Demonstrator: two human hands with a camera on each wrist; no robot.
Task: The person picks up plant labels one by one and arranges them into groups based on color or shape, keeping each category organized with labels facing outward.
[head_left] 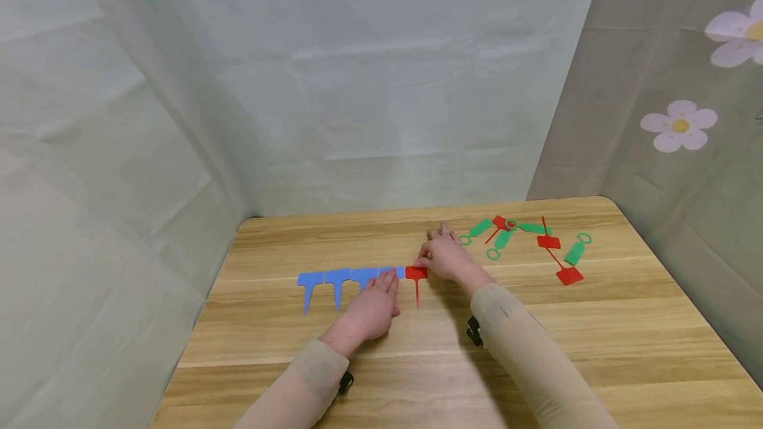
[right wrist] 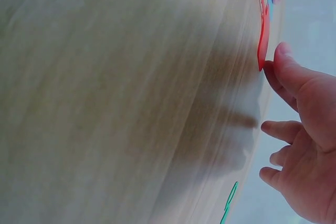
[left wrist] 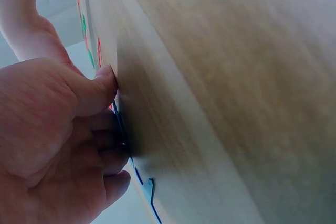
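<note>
Head view shows a wooden table [head_left: 626,343] with a row of blue tags [head_left: 334,279] lying flat side by side, stems pointing toward the person. A red tag [head_left: 416,275] lies at the right end of that row, just beside the last blue one, its thin stem also toward the person. The left hand [head_left: 372,310] rests palm down on the table at the row's right end, fingers fairly straight, fingertips on the last blue tags and holding nothing. The right hand [head_left: 444,257] sits just right of the red tag, fingers loosely spread, thumb and a fingertip touching the tag's right edge; the right wrist view shows the thumb [right wrist: 294,72] against the red tag [right wrist: 263,30], the other fingers relaxed and apart, so it touches rather than clamps. Well right of the row lies a loose scatter of green tags [head_left: 503,238] and more red tags [head_left: 569,275], some overlapping.
</note>
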